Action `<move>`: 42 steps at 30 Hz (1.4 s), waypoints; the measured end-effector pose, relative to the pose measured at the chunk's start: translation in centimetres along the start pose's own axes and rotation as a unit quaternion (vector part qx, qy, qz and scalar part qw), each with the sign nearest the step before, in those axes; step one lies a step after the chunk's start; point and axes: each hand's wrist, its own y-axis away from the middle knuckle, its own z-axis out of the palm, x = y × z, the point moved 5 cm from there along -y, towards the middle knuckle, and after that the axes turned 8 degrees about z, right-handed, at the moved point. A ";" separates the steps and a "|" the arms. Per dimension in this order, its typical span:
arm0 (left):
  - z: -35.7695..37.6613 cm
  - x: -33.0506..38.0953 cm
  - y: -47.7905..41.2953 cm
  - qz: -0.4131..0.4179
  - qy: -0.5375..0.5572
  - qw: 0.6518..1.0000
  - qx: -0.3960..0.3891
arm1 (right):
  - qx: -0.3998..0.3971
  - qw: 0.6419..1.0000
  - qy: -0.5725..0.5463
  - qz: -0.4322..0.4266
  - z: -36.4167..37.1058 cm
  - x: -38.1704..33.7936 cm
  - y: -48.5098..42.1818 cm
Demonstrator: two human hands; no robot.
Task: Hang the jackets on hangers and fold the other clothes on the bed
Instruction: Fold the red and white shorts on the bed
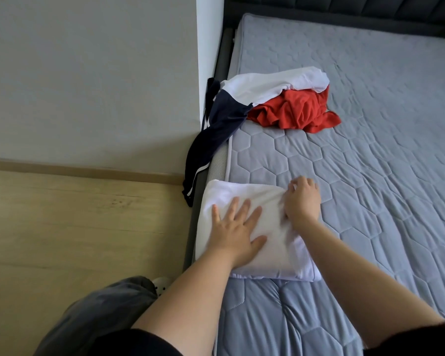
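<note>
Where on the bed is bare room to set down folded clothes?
Bare mattress lies right of the folded white garment and red garment, up to the headboard. The left edge is crowded: navy garment, loose white garment.

The bed [370, 163] has a bare grey-blue quilted top stitched in hexagons. A white fold [275, 258] lies flat on it, at the bed's left edge. Past the white fold and well apart from it sits a loose heap. In it a red top [296, 111] lies crumpled and a white top [272, 83] partly covers it. Navy shorts [216, 124] with white stripes trail over the same edge, hanging down towards the white fold.
</note>
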 end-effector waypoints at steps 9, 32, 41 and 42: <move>0.1 -0.2 0.7 -0.021 -0.015 0.999 0.035 | -0.146 0.984 0.063 -0.080 3.1 6.6 4.3; -0.5 1.4 0.3 0.013 -0.051 0.998 0.032 | -0.421 0.807 -0.340 0.236 1.9 6.5 6.4; -6.5 -3.5 1.4 -0.225 0.351 0.897 0.148 | -0.391 0.820 -0.384 0.163 -2.6 -4.2 7.8; -7.4 -4.7 1.7 -0.242 0.400 0.868 0.167 | -0.390 0.826 -0.380 0.147 -2.8 -6.1 8.0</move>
